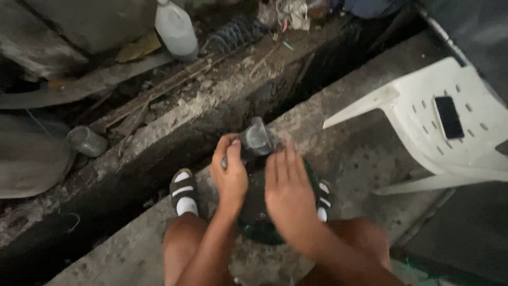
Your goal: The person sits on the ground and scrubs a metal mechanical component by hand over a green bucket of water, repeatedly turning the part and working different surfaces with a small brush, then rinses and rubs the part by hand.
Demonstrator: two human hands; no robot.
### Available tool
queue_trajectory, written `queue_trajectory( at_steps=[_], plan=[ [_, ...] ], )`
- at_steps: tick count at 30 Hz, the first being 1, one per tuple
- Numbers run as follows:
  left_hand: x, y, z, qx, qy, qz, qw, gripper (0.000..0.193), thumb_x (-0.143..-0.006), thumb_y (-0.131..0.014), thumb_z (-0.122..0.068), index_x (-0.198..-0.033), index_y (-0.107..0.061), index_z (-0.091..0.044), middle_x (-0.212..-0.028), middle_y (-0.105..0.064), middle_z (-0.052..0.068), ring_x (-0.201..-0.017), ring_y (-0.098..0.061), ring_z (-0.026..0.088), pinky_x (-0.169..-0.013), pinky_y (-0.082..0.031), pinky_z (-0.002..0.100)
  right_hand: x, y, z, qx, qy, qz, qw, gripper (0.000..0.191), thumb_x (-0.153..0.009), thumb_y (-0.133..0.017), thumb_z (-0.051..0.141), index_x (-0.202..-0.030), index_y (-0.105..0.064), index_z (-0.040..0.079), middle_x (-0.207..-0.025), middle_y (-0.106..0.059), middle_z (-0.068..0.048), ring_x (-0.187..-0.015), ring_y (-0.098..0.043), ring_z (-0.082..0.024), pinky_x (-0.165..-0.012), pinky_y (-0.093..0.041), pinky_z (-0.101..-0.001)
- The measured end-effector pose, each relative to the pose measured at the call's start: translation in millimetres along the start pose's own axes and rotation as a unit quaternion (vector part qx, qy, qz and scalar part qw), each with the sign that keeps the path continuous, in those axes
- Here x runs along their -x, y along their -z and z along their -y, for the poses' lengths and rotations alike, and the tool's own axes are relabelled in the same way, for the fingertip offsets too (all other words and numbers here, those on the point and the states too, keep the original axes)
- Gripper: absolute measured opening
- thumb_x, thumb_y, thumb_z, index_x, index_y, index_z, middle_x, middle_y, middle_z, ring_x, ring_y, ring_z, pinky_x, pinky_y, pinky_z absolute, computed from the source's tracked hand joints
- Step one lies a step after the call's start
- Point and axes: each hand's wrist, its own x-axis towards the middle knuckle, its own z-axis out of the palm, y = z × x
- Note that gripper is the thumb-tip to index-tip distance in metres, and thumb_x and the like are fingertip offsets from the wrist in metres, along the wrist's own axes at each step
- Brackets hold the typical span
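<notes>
Your left hand [228, 175] was curled tight round a grey, cylindrical metal part [256, 140], held above a dark round object [259, 212] between your feet. It looked stiff, weighty, possibly slippery; best gripped round the body. Your right hand [288, 193] had fingers extended, touching its near side.

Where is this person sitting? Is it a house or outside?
It looks like outdoors, probably a rough backyard or work corner. The person squats on a cracked concrete slab beside a dirty open gutter. Scrap wood, a white plastic jug and a white plastic chair stand around.
</notes>
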Motion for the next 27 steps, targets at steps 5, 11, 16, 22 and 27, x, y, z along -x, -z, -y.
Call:
queue_trajectory(
  at_steps=[5, 11, 16, 22, 27],
  plan=[
    [-0.5, 0.4, 3.0, -0.028, -0.067, -0.042, 0.997, 0.032, -0.099, -0.054, -0.029, -0.111, -0.071, -0.005, -0.098, -0.074, 0.015, -0.091, -0.067, 0.024, -0.087, -0.049, 0.036, 1.7, -12.7, -9.0, -0.025, -0.034, 0.027, 0.999, 0.053, -0.084, -0.056, 0.000, -0.134, -0.055, -0.016, -0.148, -0.049, -0.034, -0.140, -0.047, -0.046, -0.115, -0.037, -0.0542],
    [1.1, -1.2, 0.4, 0.017, -0.020, -0.011, 1.000, 0.031, -0.096, -0.055, -0.029, -0.110, -0.070, -0.005, -0.092, -0.075, 0.017, -0.087, -0.071, 0.027, -0.083, -0.053, 0.036, 4.3, -14.3, -15.8, -0.057, -0.030, 0.054, 0.996, 0.048, -0.083, -0.055, 0.001, -0.129, -0.057, -0.013, -0.147, -0.049, -0.032, -0.138, -0.046, -0.048, -0.113, -0.038, -0.0542],
    [0.9, -4.5, -0.9, -0.018, -0.063, -0.033, 0.997, 0.029, -0.096, -0.057, -0.028, -0.109, -0.072, -0.007, -0.096, -0.075, 0.018, -0.089, -0.071, 0.030, -0.085, -0.052, 0.038, 6.4, -17.2, -8.0, -0.025, -0.034, 0.007, 0.999, 0.036, -0.090, -0.058, 0.003, -0.122, -0.060, -0.013, -0.149, -0.048, -0.031, -0.142, -0.043, -0.046, -0.118, -0.037, -0.0548],
    [1.1, -0.7, -7.1, -0.018, -0.047, -0.020, 0.999, 0.027, -0.096, -0.056, -0.028, -0.108, -0.070, -0.007, -0.090, -0.073, 0.017, -0.084, -0.071, 0.029, -0.079, -0.052, 0.038, 1.0, -14.4, -4.9, -0.041, -0.038, 0.012, 0.998, 0.037, -0.078, -0.056, 0.001, -0.112, -0.064, -0.012, -0.145, -0.053, -0.033, -0.141, -0.045, -0.046, -0.116, -0.036, -0.0543],
    [3.4, 1.6, -14.0, -0.022, 0.014, -0.008, 1.000, 0.028, -0.093, -0.056, -0.029, -0.107, -0.071, -0.009, -0.082, -0.071, 0.017, -0.075, -0.070, 0.030, -0.074, -0.053, 0.039, -1.2, -11.6, -5.8, -0.027, -0.007, 0.005, 1.000, 0.040, -0.088, -0.057, 0.002, -0.122, -0.063, -0.018, -0.135, -0.053, -0.035, -0.142, -0.044, -0.049, -0.119, -0.036, -0.0532]
  ],
)
